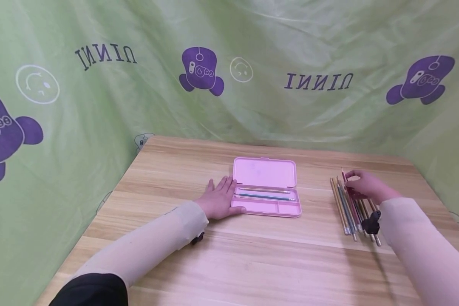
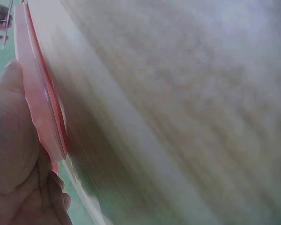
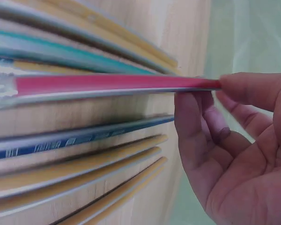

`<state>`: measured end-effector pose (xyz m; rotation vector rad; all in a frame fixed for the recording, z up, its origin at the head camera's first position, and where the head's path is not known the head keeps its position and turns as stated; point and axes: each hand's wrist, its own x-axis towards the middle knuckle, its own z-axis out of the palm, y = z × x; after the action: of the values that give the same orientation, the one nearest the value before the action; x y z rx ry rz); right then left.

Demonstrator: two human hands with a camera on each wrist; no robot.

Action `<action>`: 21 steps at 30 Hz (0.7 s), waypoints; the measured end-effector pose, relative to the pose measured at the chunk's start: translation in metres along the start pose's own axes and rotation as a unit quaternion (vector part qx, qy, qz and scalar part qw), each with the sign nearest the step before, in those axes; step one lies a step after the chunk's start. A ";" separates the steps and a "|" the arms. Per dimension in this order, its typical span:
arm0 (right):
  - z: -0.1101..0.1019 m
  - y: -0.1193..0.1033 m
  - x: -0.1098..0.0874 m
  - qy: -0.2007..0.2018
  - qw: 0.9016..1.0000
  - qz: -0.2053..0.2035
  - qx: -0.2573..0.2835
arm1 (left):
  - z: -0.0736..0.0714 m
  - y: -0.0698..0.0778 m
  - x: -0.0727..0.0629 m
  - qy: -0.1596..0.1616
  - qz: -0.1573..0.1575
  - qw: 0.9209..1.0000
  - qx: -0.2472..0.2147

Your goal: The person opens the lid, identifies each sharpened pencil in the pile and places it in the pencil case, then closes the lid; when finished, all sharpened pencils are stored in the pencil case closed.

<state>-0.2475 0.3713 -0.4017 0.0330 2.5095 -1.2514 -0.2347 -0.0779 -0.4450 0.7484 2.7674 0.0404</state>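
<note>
A pink pencil case lies with its lid folded back. In its long rear compartment are a teal pencil and a brownish pencil. My left hand lies flat at the case's left end, fingers straight, its thumb along the front edge. On the right, my right hand pinches a red pencil near its tip between thumb and fingers. The pencil is raised over a row of other pencils, yellow, blue and teal, which the hand partly covers.
The wooden table carries the case near its middle and the loose pencils at right. A green curtain with purple cartoon prints hangs behind the table and along its sides.
</note>
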 end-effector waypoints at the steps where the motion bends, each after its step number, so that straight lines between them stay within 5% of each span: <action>1: -0.001 -0.001 0.000 -0.005 1.000 -0.002 0.015 | 0.000 0.000 0.000 0.001 0.000 1.000 0.002; 21: 0.022 -0.043 0.013 -0.043 0.987 -0.059 0.141 | 0.001 -0.002 0.002 -0.001 0.000 1.000 0.004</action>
<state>-0.2610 0.3258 -0.3850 -0.1007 2.2729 -1.6123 -0.2370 -0.0789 -0.4464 0.7510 2.7668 0.0297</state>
